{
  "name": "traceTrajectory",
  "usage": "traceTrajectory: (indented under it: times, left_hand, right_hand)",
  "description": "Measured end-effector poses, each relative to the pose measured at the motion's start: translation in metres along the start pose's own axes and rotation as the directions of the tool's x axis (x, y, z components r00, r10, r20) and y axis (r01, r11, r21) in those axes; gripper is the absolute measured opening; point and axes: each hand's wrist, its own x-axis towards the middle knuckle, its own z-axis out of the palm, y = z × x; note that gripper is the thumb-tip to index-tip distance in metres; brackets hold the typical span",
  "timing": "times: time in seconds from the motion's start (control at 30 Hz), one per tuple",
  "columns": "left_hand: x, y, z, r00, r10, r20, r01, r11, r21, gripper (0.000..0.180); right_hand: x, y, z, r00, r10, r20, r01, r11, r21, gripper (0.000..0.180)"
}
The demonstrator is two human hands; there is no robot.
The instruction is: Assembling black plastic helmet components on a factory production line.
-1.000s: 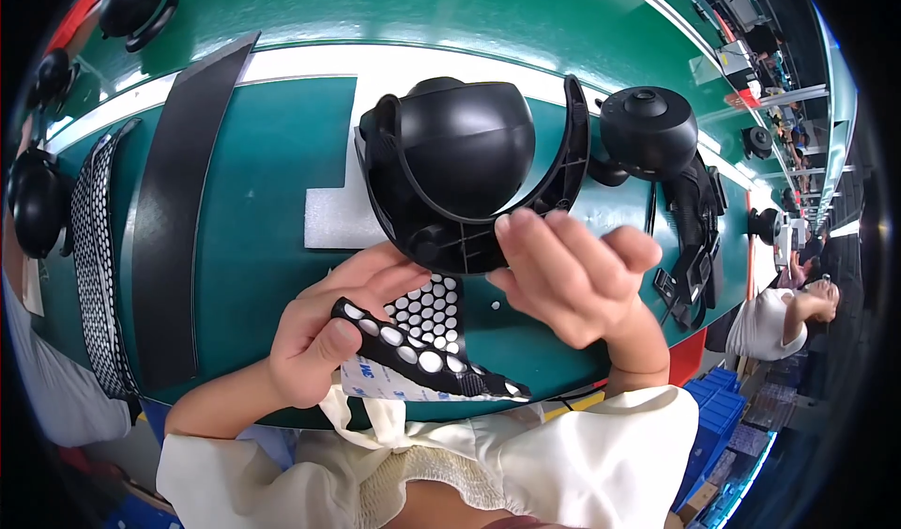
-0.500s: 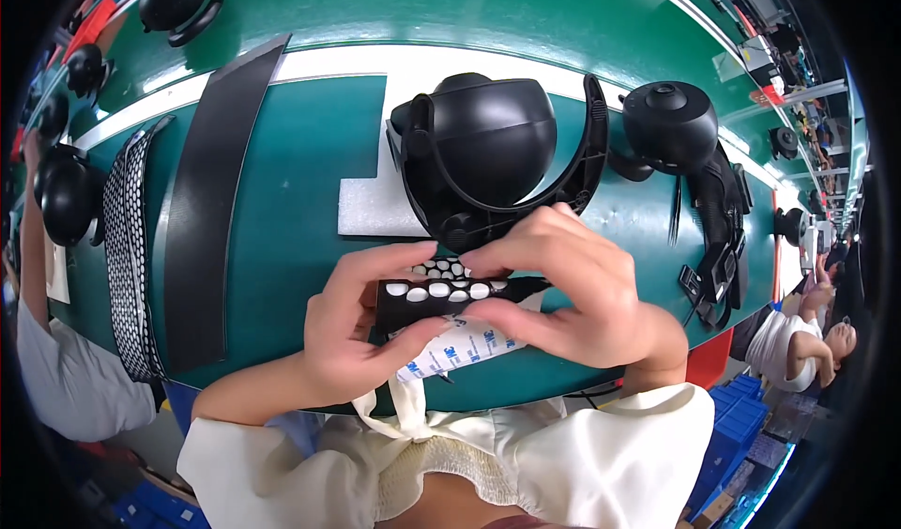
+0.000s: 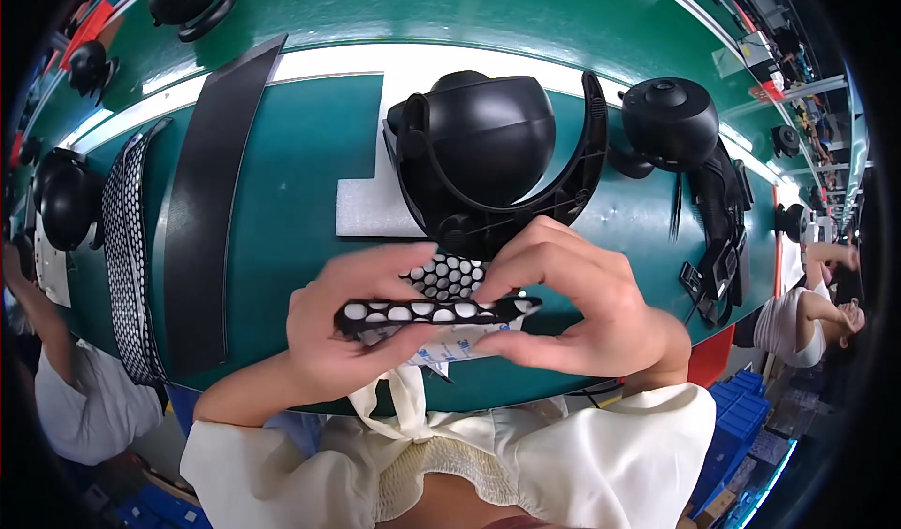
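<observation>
A black perforated strip (image 3: pixel 454 277) with rows of white round dots is bent over between my hands, above the near part of the table. My left hand (image 3: pixel 349 322) grips its left end, thumb below and fingers above. On the other side, my right hand (image 3: pixel 589 308) pinches it between thumb and fingertips. White backing paper with blue print (image 3: pixel 460 346) shows under the bend, partly hidden by my fingers. Just beyond my hands stands a round black housing (image 3: pixel 497 135) with a curved black band (image 3: pixel 587 163) around its front.
At left lie a flat black strip (image 3: pixel 208 200) and another dotted strip (image 3: pixel 127 247). A white foam sheet (image 3: pixel 366 212) lies under the housing. Farther right are a second round black unit (image 3: pixel 668 125) and black parts (image 3: pixel 718 238). Other people sit on both sides.
The perforated strip has tilted so more of its dotted face shows, and less of the backing paper. My left hand has shifted slightly left; my right fingers have moved along the strip.
</observation>
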Motion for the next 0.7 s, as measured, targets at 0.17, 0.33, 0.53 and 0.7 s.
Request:
traceTrajectory:
  times: [0.17, 0.33, 0.53, 0.7]
  left_hand:
    - [0.004, 0.003, -0.003, 1.0, 0.009, 0.018, -0.009, 0.999, 0.046, 0.023]
    - [0.004, 0.0, -0.004, 0.991, 0.116, 0.06, -0.12, 0.99, 0.079, 0.023]
    - [0.003, 0.0, -0.004, 0.986, 0.156, 0.06, -0.163, 0.976, 0.144, 0.024]
    - [0.0, -0.003, -0.001, 0.992, 0.126, 0.025, -0.128, 0.983, 0.129, 0.022]
  right_hand:
    - [-0.004, 0.006, 0.006, 0.995, -0.021, -0.098, 0.023, 1.0, 0.016, 0.02]
    - [-0.006, 0.002, 0.005, 0.996, -0.066, -0.053, 0.061, 0.994, -0.09, 0.019]
    - [-0.003, -0.005, 0.0, 0.975, -0.211, -0.064, 0.169, 0.902, -0.398, 0.029]
    - [-0.008, -0.008, 0.001, 0.948, -0.318, 0.026, 0.279, 0.786, -0.552, 0.025]
